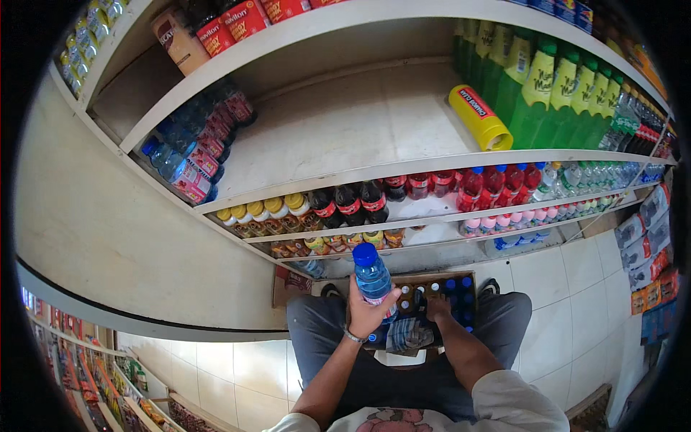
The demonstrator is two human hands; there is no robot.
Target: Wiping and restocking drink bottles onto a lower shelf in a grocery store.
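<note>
My left hand (367, 313) grips a clear blue plastic bottle (372, 275) with a blue cap and a pinkish label, raised above a cardboard box (432, 278) between my knees. Brown bottles with pale caps and blue-capped bottles (459, 297) fill the box. My right hand (438, 309) reaches down among them. Its fingers are small and partly hidden, so whether it grips a bottle is unclear. A striped grey-blue cloth (410, 333) lies on the near side of the box. Similar blue-capped bottles with pink labels (189, 173) stand at the left end of the shelf ahead.
On the wide shelf (345, 124), a yellow Chamois Clean tube (480, 119) lies beside green bottles (540, 102). Lower shelves hold cola bottles (348, 205), red drinks (494, 186) and yellow-capped bottles (275, 208). A pale panel (135, 216) curves along my left. Packets (650, 248) hang at right.
</note>
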